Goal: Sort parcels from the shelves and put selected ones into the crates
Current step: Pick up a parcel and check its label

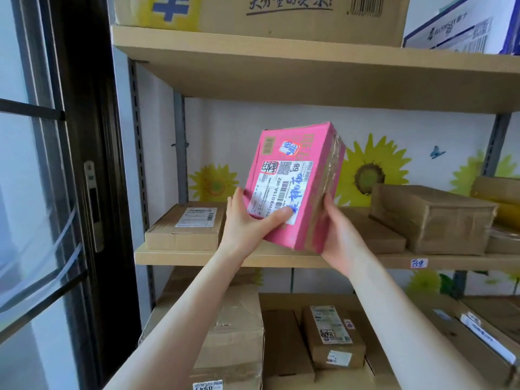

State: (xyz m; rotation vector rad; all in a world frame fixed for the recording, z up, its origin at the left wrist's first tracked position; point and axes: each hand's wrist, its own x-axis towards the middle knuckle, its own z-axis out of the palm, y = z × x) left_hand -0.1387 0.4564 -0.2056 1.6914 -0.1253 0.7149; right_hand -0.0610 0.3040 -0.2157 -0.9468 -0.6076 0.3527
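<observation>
Left hand (247, 223) and right hand (342, 235) are gripping pink parcel (295, 187) btwn them, thumb pressing on its label; parcel is tilting, raised above middle shelf (197, 256). Left of left hand, flat brown box (185, 226) is lying on shelf. Beyond right hand, taped brown parcel (430, 218) is resting.

Bare forearms — no sleeves, no jewellery

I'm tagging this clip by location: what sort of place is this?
Probably a parcel pickup or sorting room. Wooden shelves carry taped cardboard parcels with shipping labels, and both hands, left hand and right hand, hold up a pink parcel with a barcode label and handwritten marks.
</observation>
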